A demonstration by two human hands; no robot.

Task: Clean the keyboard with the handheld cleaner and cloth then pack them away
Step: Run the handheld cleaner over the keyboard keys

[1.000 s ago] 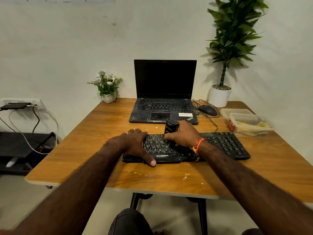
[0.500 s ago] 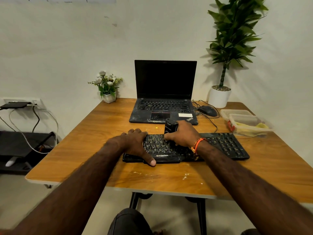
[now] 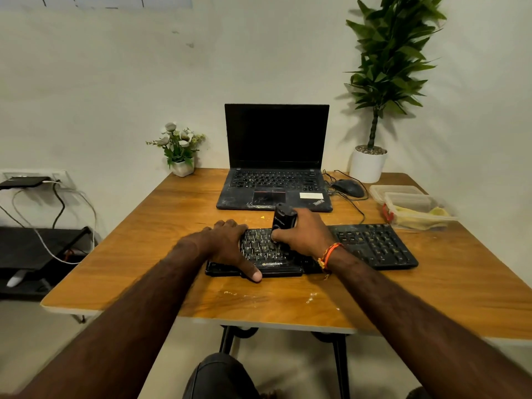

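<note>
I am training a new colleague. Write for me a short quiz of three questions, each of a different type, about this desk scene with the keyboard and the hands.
1. True or false: the right hand grips the handheld cleaner upright on the keyboard.
2. Multiple choice: where does the left hand rest? A) on the mouse B) on the left part of the keyboard C) on the laptop
3. Fill the gap: the clear containers stand at the table's ____ side.

Key: 1 true; 2 B; 3 right.
</note>
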